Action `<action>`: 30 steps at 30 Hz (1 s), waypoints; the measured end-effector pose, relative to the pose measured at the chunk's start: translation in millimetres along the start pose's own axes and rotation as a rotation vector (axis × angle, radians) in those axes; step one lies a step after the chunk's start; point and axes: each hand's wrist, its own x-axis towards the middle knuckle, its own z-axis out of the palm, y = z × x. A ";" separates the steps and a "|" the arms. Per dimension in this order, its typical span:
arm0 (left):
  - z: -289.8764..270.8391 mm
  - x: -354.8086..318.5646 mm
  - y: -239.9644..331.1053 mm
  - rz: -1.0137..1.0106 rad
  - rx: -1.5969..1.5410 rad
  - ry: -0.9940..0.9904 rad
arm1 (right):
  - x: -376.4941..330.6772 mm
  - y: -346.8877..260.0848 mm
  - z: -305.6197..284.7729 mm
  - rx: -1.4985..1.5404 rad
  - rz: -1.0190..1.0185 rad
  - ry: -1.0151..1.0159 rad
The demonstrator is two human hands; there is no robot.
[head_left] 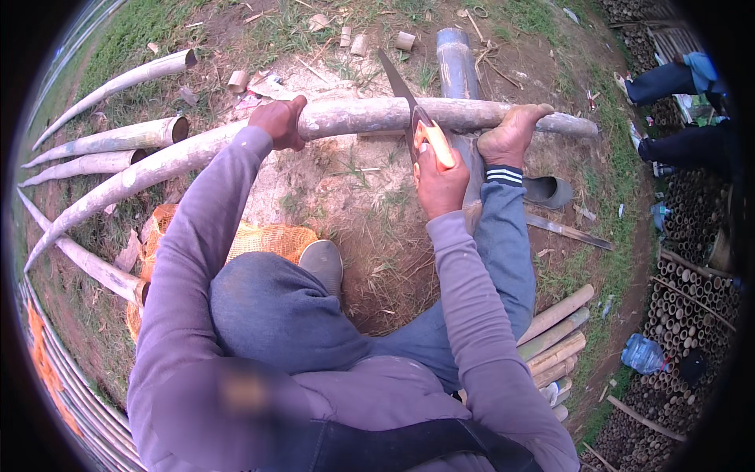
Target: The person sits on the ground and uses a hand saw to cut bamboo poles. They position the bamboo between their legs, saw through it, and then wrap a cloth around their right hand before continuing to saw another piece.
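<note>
A long bamboo pole point(236, 141) is laid across bare earth, running from the lower left up to the right, and every other thing is placed here by it. The pole is grasped from above by the left hand point(279, 122), the fingers curled over its top, near its middle. Just right of that hand, a saw point(405, 98) is set across the pole, its dark blade reaching up and away beyond it, its orange handle on the near side. The handle is clenched in the right hand point(440, 181), which lies just below the pole. Further right, a bare foot point(511, 134) is pressed on top of the pole, the blue trouser leg with its striped cuff coming down toward the camera. A grey pipe point(458, 67) lies beyond the pole and passes under it close to the saw. Cut bamboo pieces point(118, 138) lie to the left, above the pole's low end, and an orange net sack point(267, 240) below it. A bundle of short bamboo sticks point(558, 338) is seen well below the pole's right end, and stacked bamboo ends point(692, 307) fill the far right edge
</note>
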 end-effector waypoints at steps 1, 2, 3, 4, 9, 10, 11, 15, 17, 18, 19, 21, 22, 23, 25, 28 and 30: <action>-2.8 -4.7 2.0 -0.017 -0.009 -0.013 | 1.0 6.3 2.1 0.037 0.033 -0.021; -13.3 -6.8 -1.8 -0.037 0.016 -0.065 | 1.2 11.5 2.7 0.074 0.066 -0.043; -11.2 -7.8 -3.1 -0.018 0.003 -0.060 | -30.3 -12.6 -15.0 0.028 0.160 -0.060; -15.3 2.6 -3.1 0.002 -0.001 -0.030 | -59.9 -17.2 -38.2 0.035 0.122 -0.042; 5.9 0.0 -15.9 -0.001 -0.011 -0.004 | -187.0 -26.8 -117.8 -0.006 0.061 -0.036; 8.4 -14.5 -30.6 -0.061 0.006 -0.010 | -163.8 -9.8 -101.7 0.007 0.050 -0.090; 6.8 -10.5 -26.1 -0.044 0.013 -0.005 | -138.6 -0.5 -84.9 -0.014 0.005 -0.070; 3.6 11.6 -4.0 0.020 0.019 0.027 | 8.8 16.6 -7.4 -0.053 -0.085 0.007; 0.2 0.4 -4.2 0.002 0.025 0.004 | 12.1 10.8 -5.4 -0.036 -0.020 -0.043; 6.1 -7.8 -10.9 -0.011 0.020 0.010 | -11.4 9.7 -15.2 -0.010 0.011 -0.065; 1.7 -4.1 -16.9 -0.014 0.019 0.037 | -45.1 7.4 -31.2 0.020 0.023 -0.074; -5.2 1.5 -12.3 0.010 0.003 0.029 | -131.5 -15.3 -82.5 0.049 0.088 -0.051; -2.4 5.4 2.4 0.052 -0.005 -0.004 | -173.5 -26.4 -110.7 0.003 0.083 -0.018; -3.3 9.6 6.7 0.070 -0.007 -0.012 | -180.0 -27.8 -117.0 -0.018 0.064 -0.013; 7.8 -5.0 -18.7 0.012 0.003 0.041 | -165.8 -21.8 -105.8 -0.015 0.029 -0.078; 3.4 8.1 -0.8 0.049 0.009 0.027 | -75.3 13.4 -48.5 -0.003 -0.071 0.009; -1.7 -0.3 -3.1 0.008 0.006 0.028 | 5.3 13.7 -2.1 0.010 -0.039 -0.038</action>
